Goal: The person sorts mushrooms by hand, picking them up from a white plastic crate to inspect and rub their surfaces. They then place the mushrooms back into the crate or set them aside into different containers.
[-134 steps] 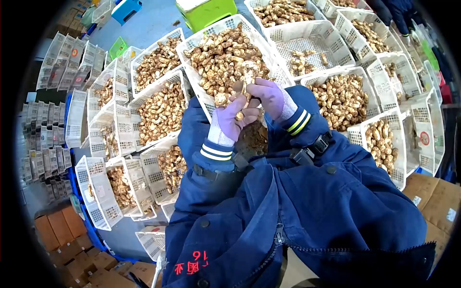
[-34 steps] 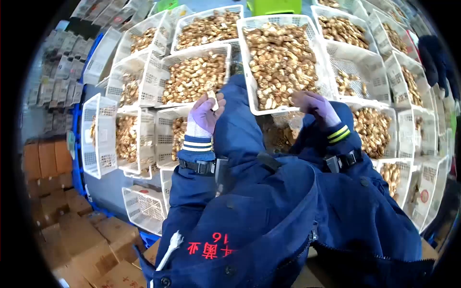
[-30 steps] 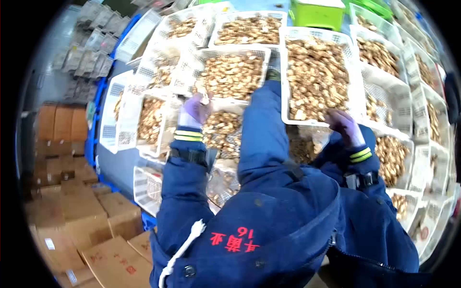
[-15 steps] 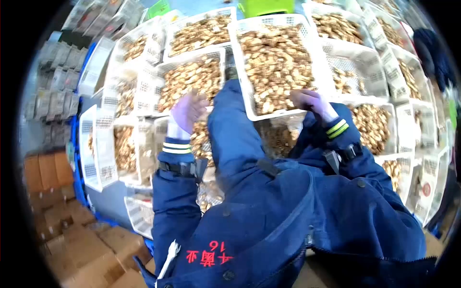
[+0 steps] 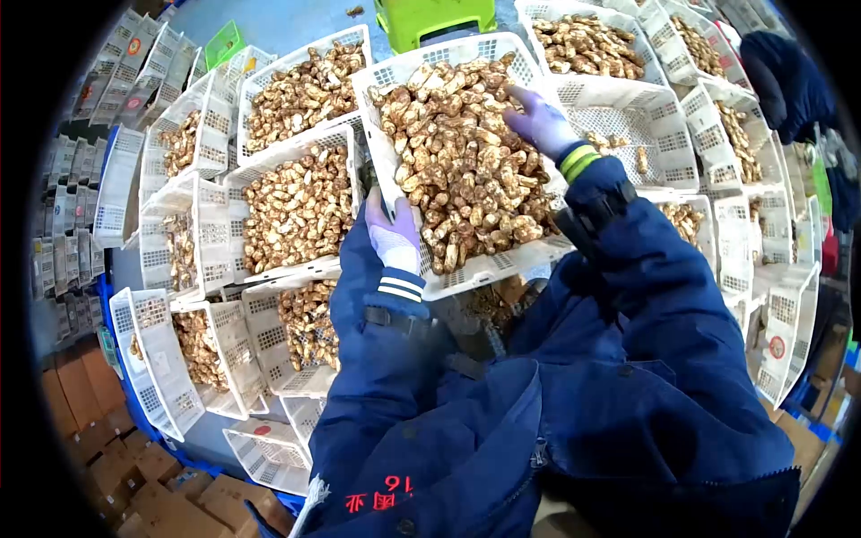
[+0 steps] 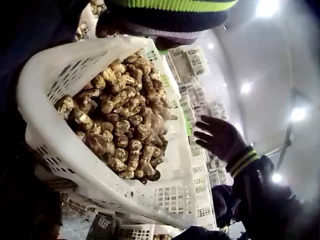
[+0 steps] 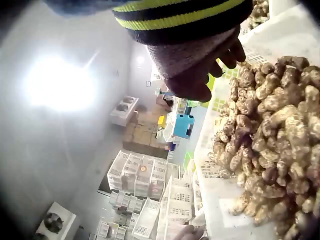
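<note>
A white perforated crate [image 5: 430, 285] heaped with soil-flecked, thick-stemmed mushrooms [image 5: 471, 148] stands tilted in front of the person. My left hand [image 5: 392, 235], in a purple-and-white glove, is at the crate's left rim with its fingers extended and no mushroom showing in it. Over the right side of the heap reaches my right hand [image 5: 543, 125], fingers straight and spread. The left wrist view shows this right hand [image 6: 220, 139] from the side, its palm bare of any object. In the right wrist view its fingers [image 7: 231, 55] are beside the mushrooms [image 7: 280, 135].
Several more white crates of mushrooms surround the person, including a fuller one [image 5: 300, 211] at left and a sparsely filled one [image 5: 628, 121] at right. A green stool-like box [image 5: 435, 20] stands beyond. Cardboard boxes [image 5: 170, 511] lie at lower left. Another person's dark clothing [image 5: 780, 85] shows at right.
The mushroom seen in my left hand about a second ago is gone from it. That hand has come from the left crates to the middle crate's rim; my right hand has moved farther over the heap.
</note>
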A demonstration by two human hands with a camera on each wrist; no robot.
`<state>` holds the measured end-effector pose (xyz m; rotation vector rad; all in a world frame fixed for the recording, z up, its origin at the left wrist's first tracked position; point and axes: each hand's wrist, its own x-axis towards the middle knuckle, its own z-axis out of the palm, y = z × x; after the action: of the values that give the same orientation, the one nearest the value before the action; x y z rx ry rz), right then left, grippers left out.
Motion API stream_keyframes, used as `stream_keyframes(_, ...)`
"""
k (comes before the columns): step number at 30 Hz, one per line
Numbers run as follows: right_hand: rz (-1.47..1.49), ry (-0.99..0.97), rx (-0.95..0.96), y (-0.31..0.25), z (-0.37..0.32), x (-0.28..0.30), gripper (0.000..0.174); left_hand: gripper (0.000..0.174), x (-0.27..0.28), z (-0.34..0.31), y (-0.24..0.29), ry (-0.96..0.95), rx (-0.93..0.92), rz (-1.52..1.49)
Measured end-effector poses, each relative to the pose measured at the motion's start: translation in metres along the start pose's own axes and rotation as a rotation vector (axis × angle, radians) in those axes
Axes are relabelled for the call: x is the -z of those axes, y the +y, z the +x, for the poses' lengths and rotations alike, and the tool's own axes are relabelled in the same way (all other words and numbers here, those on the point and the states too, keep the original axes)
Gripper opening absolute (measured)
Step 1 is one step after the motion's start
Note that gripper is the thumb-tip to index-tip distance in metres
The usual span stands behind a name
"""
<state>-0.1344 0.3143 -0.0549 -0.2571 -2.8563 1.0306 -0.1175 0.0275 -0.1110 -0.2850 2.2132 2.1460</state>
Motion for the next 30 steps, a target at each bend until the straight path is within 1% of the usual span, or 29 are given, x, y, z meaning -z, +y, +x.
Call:
stream_keyframes(1, -0.039, -0.009, 0.035, -0.008, 0.027, -0.012, 0.054, 0.047, -0.007, -0.001, 0.008, 0.015, -0.096, 0.05)
stream_keyframes(2, -0.076, -0.019, 0.074, -0.014, 0.055, -0.026, 0.055, 0.044, -0.008, 0.005, -0.001, 0.036, -0.272, 0.165)
stream_keyframes(3, -0.126, -0.02, 0.153, -0.019, 0.082, -0.044, 0.055, 0.039, -0.007, 0.008, 0.004, -0.02, -0.322, 0.259)
stream_keyframes(5, -0.222, -0.026, 0.301, -0.026, 0.129, -0.08, 0.054, 0.036, -0.006, 0.009, -0.004, -0.069, -0.207, 0.213)
stream_keyframes(6, -0.272, -0.032, 0.371, -0.033, 0.145, -0.095, 0.053, 0.036, -0.005, 0.009, -0.001, -0.088, -0.232, 0.207)
stream_keyframes(7, -0.322, -0.101, 0.395, -0.039, 0.157, -0.111, 0.05, 0.036, -0.004, 0.009, 0.002, -0.107, -0.257, 0.201)
stream_keyframes(8, -0.358, -0.154, 0.334, -0.045, 0.164, -0.124, 0.043, 0.035, 0.0, 0.01, 0.004, -0.13, -0.297, 0.28)
stream_keyframes(10, -0.705, -0.207, 0.303, -0.054, 0.171, -0.141, 0.036, 0.036, 0.005, 0.01, -0.002, -0.154, -0.177, 0.209)
stream_keyframes(11, -0.698, -0.105, 0.36, -0.05, 0.172, -0.148, 0.033, 0.035, 0.009, 0.012, -0.002, -0.173, -0.187, 0.19)
stream_keyframes(12, -0.699, -0.049, 0.359, -0.046, 0.168, -0.154, 0.035, 0.035, 0.011, 0.012, -0.002, -0.177, -0.137, 0.143)
stream_keyframes(14, -0.827, -0.095, 0.262, -0.048, 0.168, -0.153, 0.035, 0.035, 0.01, 0.01, 0.003, -0.193, -0.041, 0.034)
stream_keyframes(15, -0.849, -0.192, 0.231, -0.049, 0.168, -0.143, 0.038, 0.034, 0.011, 0.009, 0.005, -0.194, 0.048, -0.04)
stream_keyframes(17, -0.945, -0.394, 0.178, -0.052, 0.163, -0.131, 0.046, 0.033, 0.012, 0.01, 0.011, -0.185, 0.018, -0.036)
stream_keyframes(18, -0.95, -0.332, 0.266, -0.047, 0.144, -0.13, 0.047, 0.033, 0.012, 0.008, 0.014, -0.183, 0.003, -0.035)
stream_keyframes(19, -0.906, -0.286, 0.309, -0.042, 0.128, -0.127, 0.047, 0.031, 0.012, 0.008, 0.013, -0.168, -0.069, 0.036)
stream_keyframes(20, -0.858, -0.242, 0.351, -0.039, 0.114, -0.125, 0.049, 0.031, 0.012, 0.008, 0.014, -0.17, -0.062, 0.014)
stream_keyframes(22, -0.832, -0.278, 0.273, -0.04, 0.088, -0.127, 0.05, 0.03, 0.013, 0.006, 0.017, -0.183, -0.041, -0.017)
stream_keyframes(23, -0.845, -0.324, 0.26, -0.042, 0.075, -0.122, 0.051, 0.029, 0.014, 0.006, 0.014, -0.186, -0.066, -0.014)
stream_keyframes(24, -0.845, -0.327, 0.22, -0.039, 0.062, -0.125, 0.049, 0.028, 0.014, 0.006, 0.016, -0.186, -0.064, -0.017)
stream_keyframes(26, -0.691, -0.195, 0.255, -0.021, 0.035, -0.124, 0.048, 0.027, 0.015, 0.005, 0.023, -0.186, -0.057, -0.02)
stream_keyframes(27, -0.643, -0.162, 0.246, -0.016, 0.023, -0.12, 0.048, 0.025, 0.015, 0.004, 0.024, -0.202, -0.086, -0.039)
stream_keyframes(28, -0.595, -0.132, 0.235, -0.011, 0.012, -0.115, 0.049, 0.026, 0.015, 0.003, 0.026, -0.246, -0.042, -0.06)
stream_keyframes(29, -0.593, -0.164, 0.193, -0.01, 0.005, -0.108, 0.05, 0.026, 0.015, 0.001, 0.031, -0.292, 0.004, -0.079)
stream_keyframes(30, -0.48, -0.161, 0.247, -0.019, -0.001, -0.096, 0.045, 0.027, 0.014, 0.0, 0.033, -0.34, 0.049, -0.096)
